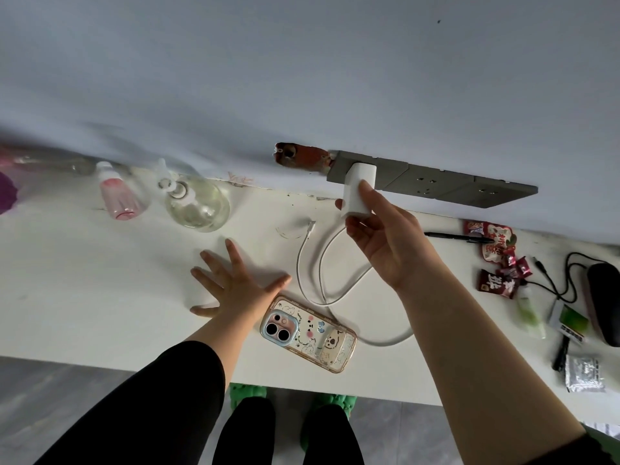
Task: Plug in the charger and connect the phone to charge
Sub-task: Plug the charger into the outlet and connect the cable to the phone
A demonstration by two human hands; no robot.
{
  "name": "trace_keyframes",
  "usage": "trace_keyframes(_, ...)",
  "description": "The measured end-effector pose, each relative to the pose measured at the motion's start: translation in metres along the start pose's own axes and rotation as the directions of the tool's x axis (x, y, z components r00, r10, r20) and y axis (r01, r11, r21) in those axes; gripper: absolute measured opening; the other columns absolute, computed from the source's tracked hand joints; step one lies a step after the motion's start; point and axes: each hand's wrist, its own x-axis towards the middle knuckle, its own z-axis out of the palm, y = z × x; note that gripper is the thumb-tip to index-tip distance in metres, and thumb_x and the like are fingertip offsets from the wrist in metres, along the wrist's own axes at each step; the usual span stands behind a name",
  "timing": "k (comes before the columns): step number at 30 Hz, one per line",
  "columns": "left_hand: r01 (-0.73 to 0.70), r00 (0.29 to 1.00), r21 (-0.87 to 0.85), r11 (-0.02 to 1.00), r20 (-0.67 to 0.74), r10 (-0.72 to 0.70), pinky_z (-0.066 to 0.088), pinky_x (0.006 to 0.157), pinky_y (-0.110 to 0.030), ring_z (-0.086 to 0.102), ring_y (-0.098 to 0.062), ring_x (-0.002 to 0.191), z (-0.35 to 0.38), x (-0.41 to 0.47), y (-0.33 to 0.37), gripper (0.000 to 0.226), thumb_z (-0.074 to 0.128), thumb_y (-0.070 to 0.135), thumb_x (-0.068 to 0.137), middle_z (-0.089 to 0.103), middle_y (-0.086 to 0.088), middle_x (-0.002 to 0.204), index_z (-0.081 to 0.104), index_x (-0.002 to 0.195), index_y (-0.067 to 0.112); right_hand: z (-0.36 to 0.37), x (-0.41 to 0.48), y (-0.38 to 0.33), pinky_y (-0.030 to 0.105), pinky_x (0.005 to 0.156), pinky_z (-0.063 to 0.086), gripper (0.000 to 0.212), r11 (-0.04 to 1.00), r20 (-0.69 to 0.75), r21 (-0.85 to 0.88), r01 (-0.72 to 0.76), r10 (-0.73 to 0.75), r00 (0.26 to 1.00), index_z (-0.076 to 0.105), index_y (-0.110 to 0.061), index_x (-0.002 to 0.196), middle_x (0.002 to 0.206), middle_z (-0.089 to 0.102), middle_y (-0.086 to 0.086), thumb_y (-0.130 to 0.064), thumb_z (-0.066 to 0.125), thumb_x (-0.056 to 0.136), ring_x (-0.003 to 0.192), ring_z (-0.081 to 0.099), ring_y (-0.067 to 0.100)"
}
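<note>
The charger (358, 189) is pinched by the right hand (379, 236), thumb on one face and fingers on the other, and is held against the leftmost socket of the grey socket strip (436, 182) on the wall (302, 78). Whether the pins are fully seated cannot be told, as the joint is hidden behind the block. The plugging-in is judged to be at or near its end.

The cable (322, 263) is seen running from under the grip down onto the table (100, 280) in loops, and its free plug (312, 225) lies just left of and below the grip, joined to nothing. The phone (308, 333) lies face down further below the grip, so the connecting is left to be done. The left hand (231, 283) is spread flat on the table, holding nothing, left of the phone.

Bottles (198, 203) stand far left of the grip and snack packets (493, 243) lie to its right. A grey floor shows beneath the table edge.
</note>
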Motion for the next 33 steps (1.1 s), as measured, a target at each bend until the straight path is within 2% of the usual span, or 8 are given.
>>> trace_keyframes(10, 0.017, 0.997, 0.026, 1.000, 0.075, -0.019, 0.000, 0.092, -0.083, -0.037, -0.035, 0.136, -0.003, 0.002, 0.006, 0.143, 0.053, 0.092, 0.032, -0.045, -0.001, 0.147, -0.039, 0.131, 0.045, -0.002, 0.006, -0.004, 0.024, 0.060, 0.056, 0.029, 0.999, 0.010, -0.025, -0.037, 0.037, 0.999, 0.068, -0.001, 0.095, 0.093, 0.072, 0.021, -0.027, 0.073, 0.082, 0.058, 0.063, 0.018)
trace_keyframes(13, 0.014, 0.996, 0.021, 1.000, 0.089, -0.016, -0.003, 0.097, -0.079, -0.038, -0.038, 0.135, -0.004, 0.002, 0.007, 0.145, 0.056, 0.090, 0.033, -0.045, -0.004, 0.147, -0.039, 0.132, 0.043, -0.018, 0.010, -0.006, 0.025, 0.063, 0.057, 0.061, 0.993, 0.085, -0.055, -0.107, 0.111, 0.990, 0.064, -0.005, 0.113, 0.097, 0.073, 0.015, -0.052, 0.069, 0.076, 0.068, 0.069, 0.019)
trace_keyframes(15, 0.015, 0.995, 0.021, 1.000, 0.099, -0.017, -0.005, 0.100, -0.077, -0.039, -0.039, 0.134, -0.006, 0.003, 0.007, 0.146, 0.055, 0.091, 0.032, -0.046, -0.006, 0.146, -0.043, 0.128, 0.042, -0.036, 0.014, -0.004, 0.028, 0.062, 0.058, 0.068, 0.979, 0.025, -0.086, -0.183, 0.186, 0.982, 0.062, -0.008, 0.114, 0.099, 0.075, 0.013, -0.064, 0.059, 0.077, 0.074, 0.072, 0.024)
trace_keyframes(20, 0.020, 0.991, 0.021, 1.000, 0.134, -0.023, -0.007, 0.104, -0.074, -0.040, -0.042, 0.132, -0.009, 0.006, 0.005, 0.147, 0.031, 0.097, 0.011, -0.046, -0.009, 0.145, -0.050, 0.119, 0.040, -0.060, 0.027, 0.040, 0.028, 0.064, 0.056, 0.021, 0.940, -0.364, -0.181, -0.288, 0.209, 0.908, 0.063, -0.003, 0.086, 0.084, 0.068, 0.016, -0.023, 0.061, 0.092, 0.068, 0.065, 0.022)
trace_keyframes(23, 0.017, 0.990, 0.030, 0.999, 0.141, -0.021, -0.007, 0.105, -0.073, -0.040, -0.043, 0.132, -0.008, 0.007, 0.004, 0.152, 0.024, 0.098, 0.004, -0.046, -0.010, 0.145, -0.049, 0.123, 0.038, -0.052, 0.047, 0.053, 0.029, 0.062, 0.056, 0.018, 0.930, -0.470, -0.267, -0.253, 0.104, 0.877, 0.060, -0.005, 0.077, 0.071, 0.063, 0.012, -0.017, 0.068, 0.086, 0.058, 0.060, 0.020)
trace_keyframes(27, 0.016, 0.990, 0.036, 0.999, 0.140, -0.021, -0.008, 0.104, -0.073, -0.041, -0.043, 0.131, -0.008, 0.010, 0.005, 0.149, 0.034, 0.099, 0.012, -0.049, -0.009, 0.143, -0.055, 0.116, 0.040, -0.030, 0.079, 0.058, 0.041, 0.063, 0.057, 0.039, 0.762, -0.450, -0.626, -0.168, -0.176, 0.876, 0.050, -0.014, 0.051, 0.054, 0.055, 0.007, -0.030, 0.075, 0.076, 0.053, 0.056, 0.027)
trace_keyframes(30, -0.001, 0.991, 0.044, 0.999, 0.136, -0.005, -0.008, 0.104, -0.074, -0.042, -0.042, 0.131, -0.006, 0.010, 0.003, 0.147, 0.047, 0.096, 0.026, -0.049, -0.008, 0.143, -0.053, 0.119, 0.040, -0.026, 0.090, 0.064, 0.037, 0.050, 0.046, 0.039, 0.605, -0.432, -0.768, -0.210, -0.248, 0.867, 0.044, -0.016, 0.043, 0.044, 0.044, 0.004, -0.017, 0.067, 0.075, 0.056, 0.056, 0.031)
trace_keyframes(33, 0.006, 0.989, 0.056, 0.998, 0.147, -0.014, -0.008, 0.104, -0.073, -0.041, -0.042, 0.131, -0.007, 0.010, 0.004, 0.148, 0.048, 0.095, 0.028, -0.049, -0.008, 0.143, -0.046, 0.128, 0.038, -0.031, 0.089, 0.069, 0.030, 0.054, 0.038, 0.030, 0.657, -0.457, -0.725, -0.207, -0.235, 0.858, 0.049, -0.009, 0.047, 0.048, 0.048, 0.008, -0.010, 0.060, 0.076, 0.057, 0.052, 0.028)
